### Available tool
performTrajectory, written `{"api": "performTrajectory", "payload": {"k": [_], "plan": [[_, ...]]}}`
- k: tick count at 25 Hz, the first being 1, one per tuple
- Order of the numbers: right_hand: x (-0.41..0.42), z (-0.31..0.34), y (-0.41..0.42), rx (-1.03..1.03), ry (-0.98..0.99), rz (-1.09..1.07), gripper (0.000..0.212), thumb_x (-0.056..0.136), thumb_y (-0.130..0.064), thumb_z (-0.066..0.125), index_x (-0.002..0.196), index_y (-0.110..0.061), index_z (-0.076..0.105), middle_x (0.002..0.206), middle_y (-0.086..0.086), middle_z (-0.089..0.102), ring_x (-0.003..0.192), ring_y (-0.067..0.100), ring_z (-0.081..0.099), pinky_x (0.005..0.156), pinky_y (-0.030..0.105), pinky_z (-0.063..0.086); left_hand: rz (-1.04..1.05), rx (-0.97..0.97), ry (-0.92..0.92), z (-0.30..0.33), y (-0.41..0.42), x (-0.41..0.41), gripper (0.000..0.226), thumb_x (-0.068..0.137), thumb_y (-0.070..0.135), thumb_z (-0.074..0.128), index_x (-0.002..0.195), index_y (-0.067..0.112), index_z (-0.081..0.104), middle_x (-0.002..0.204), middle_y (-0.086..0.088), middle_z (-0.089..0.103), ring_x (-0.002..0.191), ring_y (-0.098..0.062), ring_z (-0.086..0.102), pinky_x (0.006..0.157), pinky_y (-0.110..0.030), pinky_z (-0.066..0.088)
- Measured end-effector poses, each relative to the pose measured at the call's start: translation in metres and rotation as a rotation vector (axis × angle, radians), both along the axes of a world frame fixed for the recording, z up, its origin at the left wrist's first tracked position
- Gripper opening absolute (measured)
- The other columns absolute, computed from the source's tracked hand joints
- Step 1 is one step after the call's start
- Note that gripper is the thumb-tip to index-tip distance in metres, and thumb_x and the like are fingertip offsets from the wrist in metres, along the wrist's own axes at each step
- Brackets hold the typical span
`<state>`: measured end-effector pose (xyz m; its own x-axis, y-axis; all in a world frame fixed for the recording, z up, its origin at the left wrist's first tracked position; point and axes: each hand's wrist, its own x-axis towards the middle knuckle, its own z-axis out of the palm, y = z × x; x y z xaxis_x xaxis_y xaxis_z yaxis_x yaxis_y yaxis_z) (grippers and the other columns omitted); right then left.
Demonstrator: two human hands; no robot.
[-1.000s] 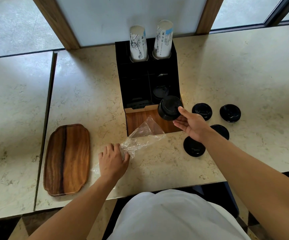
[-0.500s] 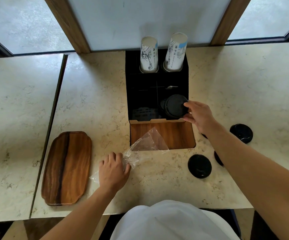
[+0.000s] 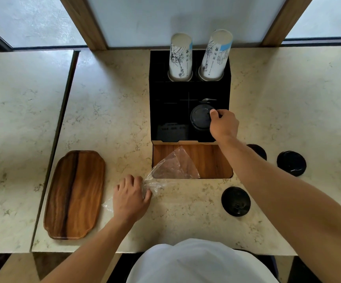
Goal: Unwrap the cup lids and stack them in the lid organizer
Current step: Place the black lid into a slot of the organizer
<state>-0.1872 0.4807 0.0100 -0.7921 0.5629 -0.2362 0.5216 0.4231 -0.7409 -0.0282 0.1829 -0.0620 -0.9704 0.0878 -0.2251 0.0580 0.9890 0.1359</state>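
A black lid organizer (image 3: pixel 165 94) with a wooden front stands at the back of the marble counter. My right hand (image 3: pixel 223 124) grips a stack of black cup lids (image 3: pixel 201 118) from the right, set down into the organizer's front right compartment. My left hand (image 3: pixel 129 196) presses down on a crumpled clear plastic wrapper (image 3: pixel 173 166), which fans out over the organizer's wooden front. Loose black lids lie on the counter to the right: one near (image 3: pixel 235 201), one far right (image 3: pixel 291 163), one (image 3: pixel 258 150) partly hidden behind my right forearm.
Two stacks of printed paper cups (image 3: pixel 181 58) (image 3: pixel 215 56) stand upside down in the organizer's back slots. A wooden tray (image 3: pixel 74 194) lies on the counter at the left. A seam (image 3: pixel 63 111) splits the counter from a second slab on the left.
My right hand carried the lid stack from in front of the organizer up and down into its front right compartment. My left hand stayed on the wrapper.
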Motion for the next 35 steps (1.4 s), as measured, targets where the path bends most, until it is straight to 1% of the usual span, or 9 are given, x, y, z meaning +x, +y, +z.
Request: {"api": "performTrajectory", "payload": {"k": [3, 6, 7, 11, 15, 23, 30, 32, 35], "plan": [[-0.006, -0.006, -0.004, 0.021, -0.007, 0.002, 0.037, 0.108, -0.032, 0.045, 0.127, -0.009, 0.066, 0.12, 0.011, 0.069, 0.1, 0.021, 0.064, 0.073, 0.02, 0.04, 0.001, -0.006, -0.001, -0.001, 0.0, 0.0, 0.048, 0.087, 0.052, 0.042, 0.11, 0.014, 0.061, 0.102, -0.008, 0.056, 0.091, -0.028, 0.055, 0.079, -0.043, 0.047], [-0.012, -0.009, -0.008, 0.036, -0.039, -0.002, 0.038, 0.109, -0.031, 0.04, 0.121, -0.006, 0.066, 0.112, 0.012, 0.069, 0.084, 0.016, 0.054, 0.056, 0.015, 0.033, -0.003, -0.017, 0.006, -0.003, 0.0, 0.0, 0.047, 0.087, 0.053, 0.044, 0.11, 0.015, 0.061, 0.101, -0.008, 0.056, 0.089, -0.027, 0.054, 0.077, -0.042, 0.047], [-0.013, -0.011, -0.009, 0.047, -0.053, 0.0, 0.038, 0.11, -0.03, 0.039, 0.12, -0.005, 0.066, 0.111, 0.012, 0.068, 0.084, 0.017, 0.054, 0.056, 0.016, 0.032, -0.003, -0.019, 0.007, -0.003, 0.0, 0.0, 0.047, 0.087, 0.053, 0.045, 0.109, 0.015, 0.061, 0.101, -0.007, 0.057, 0.088, -0.027, 0.054, 0.077, -0.041, 0.047], [-0.017, -0.013, -0.015, 0.062, -0.083, 0.003, 0.039, 0.11, -0.029, 0.036, 0.126, -0.004, 0.061, 0.118, 0.015, 0.067, 0.102, 0.025, 0.061, 0.075, 0.027, 0.038, -0.005, -0.021, 0.011, -0.004, 0.0, 0.0, 0.046, 0.086, 0.052, 0.046, 0.108, 0.015, 0.061, 0.1, -0.008, 0.056, 0.087, -0.027, 0.053, 0.076, -0.041, 0.046], [-0.02, -0.016, -0.016, 0.05, -0.09, -0.002, 0.039, 0.11, -0.028, 0.036, 0.131, -0.003, 0.059, 0.123, 0.017, 0.066, 0.114, 0.031, 0.063, 0.076, 0.027, 0.039, -0.01, -0.022, 0.011, -0.005, -0.001, 0.0, 0.046, 0.086, 0.052, 0.045, 0.109, 0.016, 0.06, 0.1, -0.007, 0.056, 0.088, -0.026, 0.052, 0.077, -0.042, 0.046], [-0.024, -0.022, -0.012, 0.031, -0.12, 0.013, 0.041, 0.111, -0.029, 0.033, 0.127, -0.003, 0.059, 0.119, 0.016, 0.067, 0.108, 0.029, 0.064, 0.074, 0.028, 0.038, -0.002, -0.027, 0.005, -0.004, 0.0, -0.001, 0.048, 0.087, 0.054, 0.043, 0.11, 0.016, 0.06, 0.102, -0.007, 0.057, 0.09, -0.026, 0.052, 0.079, -0.042, 0.047], [-0.018, -0.02, -0.001, 0.016, -0.197, 0.054, 0.039, 0.11, -0.03, 0.036, 0.122, -0.001, 0.059, 0.095, 0.005, 0.056, 0.073, 0.014, 0.052, 0.052, 0.02, 0.032, -0.001, -0.016, 0.016, -0.005, 0.001, 0.0, 0.046, 0.086, 0.053, 0.046, 0.108, 0.015, 0.061, 0.1, -0.007, 0.057, 0.088, -0.026, 0.054, 0.075, -0.041, 0.047], [-0.013, -0.019, 0.002, -0.009, -0.234, 0.057, 0.039, 0.109, -0.029, 0.037, 0.123, 0.001, 0.058, 0.097, 0.008, 0.061, 0.069, 0.013, 0.053, 0.049, 0.019, 0.031, -0.002, -0.017, 0.02, -0.005, 0.001, -0.001, 0.046, 0.086, 0.052, 0.046, 0.108, 0.016, 0.062, 0.099, -0.006, 0.057, 0.087, -0.026, 0.054, 0.075, -0.041, 0.046], [-0.005, -0.018, 0.005, -0.032, -0.265, 0.078, 0.039, 0.108, -0.028, 0.039, 0.123, 0.002, 0.06, 0.108, 0.016, 0.067, 0.075, 0.017, 0.057, 0.048, 0.021, 0.034, -0.004, -0.016, 0.023, -0.005, 0.0, -0.001, 0.045, 0.085, 0.052, 0.046, 0.106, 0.015, 0.062, 0.098, -0.007, 0.058, 0.087, -0.027, 0.054, 0.074, -0.041, 0.045]]}}
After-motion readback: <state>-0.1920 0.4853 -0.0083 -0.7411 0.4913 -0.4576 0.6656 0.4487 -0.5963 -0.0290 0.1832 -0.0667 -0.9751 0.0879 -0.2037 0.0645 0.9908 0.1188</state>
